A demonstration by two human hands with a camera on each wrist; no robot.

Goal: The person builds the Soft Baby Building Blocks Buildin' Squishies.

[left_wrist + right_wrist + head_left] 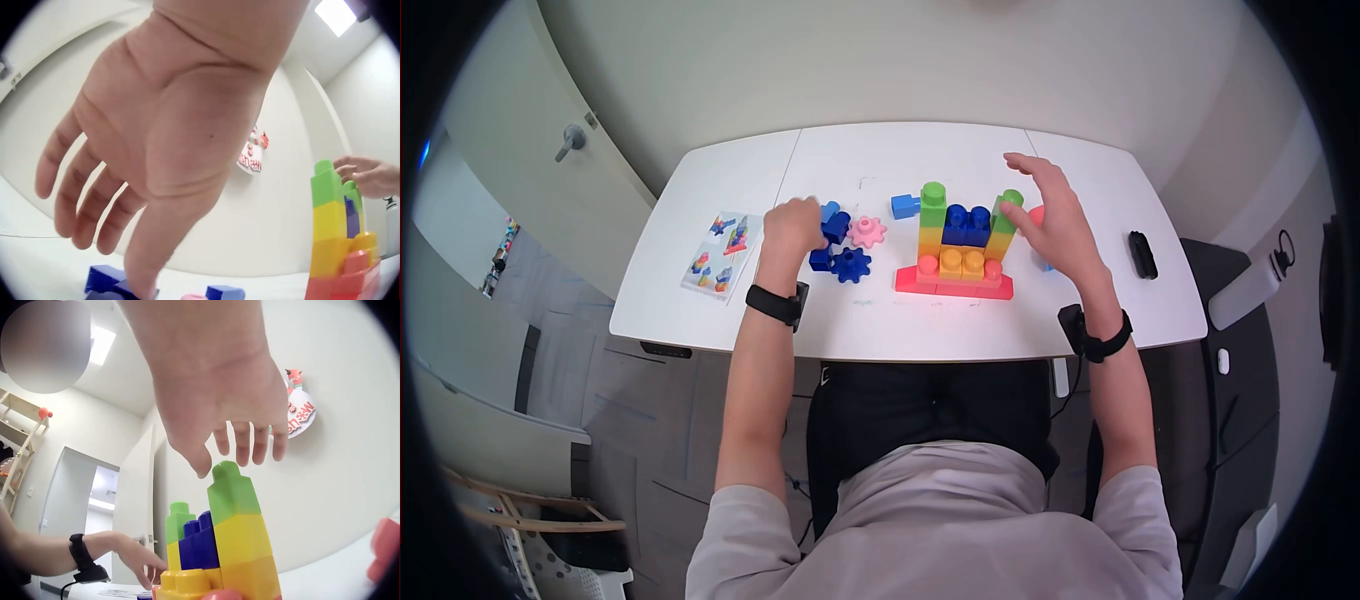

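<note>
My left hand (pixel 792 230) is lowered over the left group of pieces, its fingers spread loosely downward in the left wrist view. Its thumb tip is right at a dark blue block (pixel 105 277). Beside that hand lie a blue gear (pixel 852 265) and a pink gear (pixel 867 232). My right hand (pixel 1055 228) hovers at the right column of a block structure (pixel 955 287), thumb close to the green top block (pixel 230 494) and fingers extended. The structure has a red base, orange and yellow blocks, two green-topped columns and dark blue blocks between them.
A light blue block (pixel 905 207) lies left of the structure. A picture sheet (pixel 721 255) showing block builds lies at the table's left. A black case (pixel 1142 255) sits at the right, and a white bottle (pixel 1245 292) stands beyond the table edge. Red pieces (pixel 384 550) lie right of the structure.
</note>
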